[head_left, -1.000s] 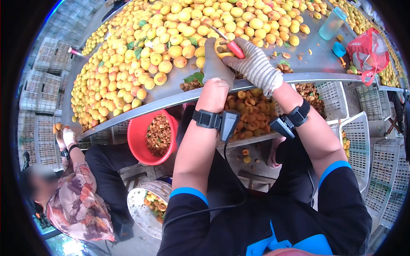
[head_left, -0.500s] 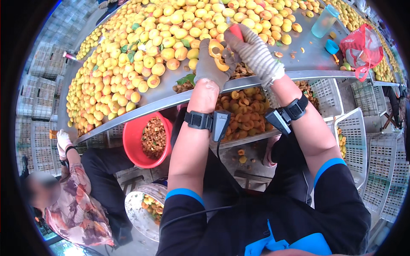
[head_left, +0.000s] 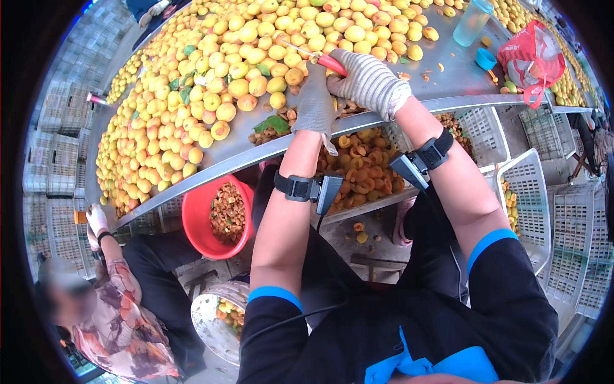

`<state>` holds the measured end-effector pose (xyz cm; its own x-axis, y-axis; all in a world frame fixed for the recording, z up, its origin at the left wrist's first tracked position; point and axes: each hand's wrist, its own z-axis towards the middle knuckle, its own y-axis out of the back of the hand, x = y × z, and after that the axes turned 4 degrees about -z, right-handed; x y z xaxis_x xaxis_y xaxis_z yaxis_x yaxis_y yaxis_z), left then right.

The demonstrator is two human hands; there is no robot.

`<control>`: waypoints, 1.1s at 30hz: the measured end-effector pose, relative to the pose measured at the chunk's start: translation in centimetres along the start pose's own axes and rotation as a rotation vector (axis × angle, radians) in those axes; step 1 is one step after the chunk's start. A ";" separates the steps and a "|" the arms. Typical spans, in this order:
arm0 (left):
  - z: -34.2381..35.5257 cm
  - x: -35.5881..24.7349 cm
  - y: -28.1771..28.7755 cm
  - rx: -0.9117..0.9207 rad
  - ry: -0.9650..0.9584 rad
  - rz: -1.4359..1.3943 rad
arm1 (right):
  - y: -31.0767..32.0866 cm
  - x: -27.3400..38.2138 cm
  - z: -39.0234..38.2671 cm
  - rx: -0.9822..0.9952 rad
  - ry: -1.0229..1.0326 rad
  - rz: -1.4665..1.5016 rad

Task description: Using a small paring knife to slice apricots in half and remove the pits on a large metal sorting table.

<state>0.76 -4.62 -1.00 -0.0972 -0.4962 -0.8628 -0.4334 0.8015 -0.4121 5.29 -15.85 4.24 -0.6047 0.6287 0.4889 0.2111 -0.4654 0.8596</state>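
The striped-gloved right hand (head_left: 372, 82) grips a red-handled knife (head_left: 332, 64) beside the left hand (head_left: 316, 102), whose grip is unclear, near smooth, round apricots (head_left: 238, 87).

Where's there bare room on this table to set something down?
Mostly bare metal: between right hand and blue cup, bar small scraps. Narrower strip: between yellow fruit and near rim, left of the green leaf. Crowded: beyond left hand.

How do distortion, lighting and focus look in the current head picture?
Head view, distortion: black fills the corners, and the front edge of the table bows. Head view, lighting: bare metal has a dull sheen; crates at left look pale. Head view, focus: the co-worker's face is blurred out, but stripes on the right hand read clearly.
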 end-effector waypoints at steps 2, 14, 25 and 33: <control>0.6 0.2 0.3 0.014 0.045 -0.052 | -0.3 0.2 0.0 -0.034 0.024 -0.007; 1.0 -0.8 1.6 0.060 0.127 -0.205 | 0.3 -1.1 -0.2 -0.098 -0.012 0.227; 1.0 -0.2 0.6 -0.071 0.078 -0.130 | 0.2 -0.4 -0.5 0.084 0.131 -0.258; 0.6 0.1 1.0 0.025 0.096 -0.119 | -0.8 -0.8 -0.1 0.057 0.158 -0.222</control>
<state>0.84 -3.72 -1.65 -0.1326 -0.6168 -0.7759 -0.4245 0.7427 -0.5179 5.50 -16.03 3.18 -0.7524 0.6041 0.2625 0.1007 -0.2883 0.9522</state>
